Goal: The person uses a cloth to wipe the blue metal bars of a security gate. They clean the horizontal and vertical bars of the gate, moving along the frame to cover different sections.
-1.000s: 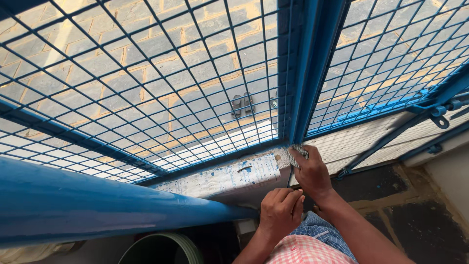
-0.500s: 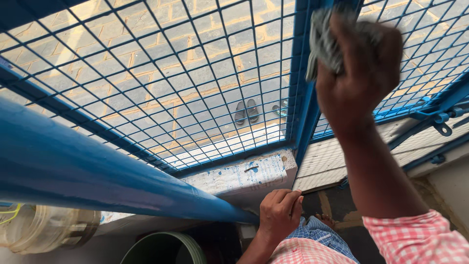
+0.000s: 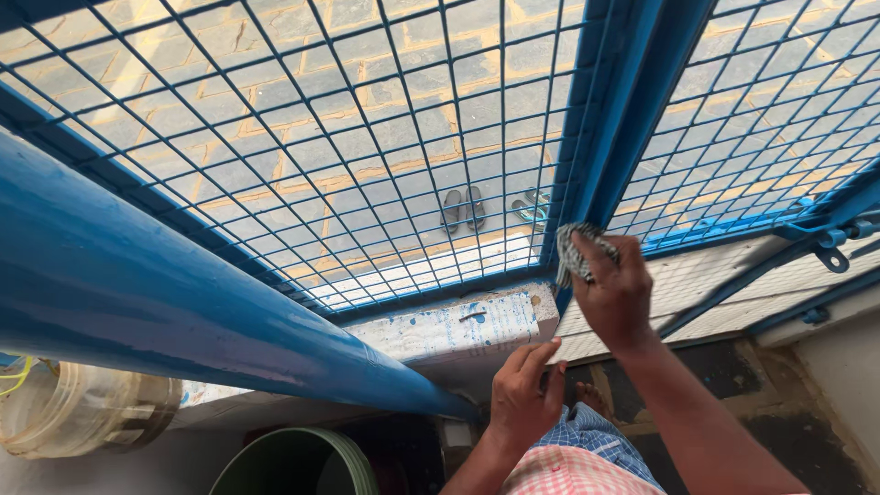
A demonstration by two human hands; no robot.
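Observation:
My right hand (image 3: 616,291) grips a crumpled grey-and-white cloth (image 3: 577,249) and presses it against the lower part of the blue vertical frame post (image 3: 612,119) of the mesh grille. My left hand (image 3: 524,396) rests lower down, beside the end of a thick blue pipe (image 3: 165,302), with its fingers loosely curled and nothing in them. Just above it lies a paint-speckled white ledge (image 3: 449,328).
Blue wire mesh panels (image 3: 367,137) fill the view left and right of the post. Sandals (image 3: 463,209) lie on the paved ground beyond. A green bucket rim (image 3: 302,463) and a clear plastic jar (image 3: 82,408) sit at the lower left. A blue latch (image 3: 830,247) is at right.
My right hand with the cloth rose high up the post half a second ago and has come back down to its lower part. My left hand barely moved.

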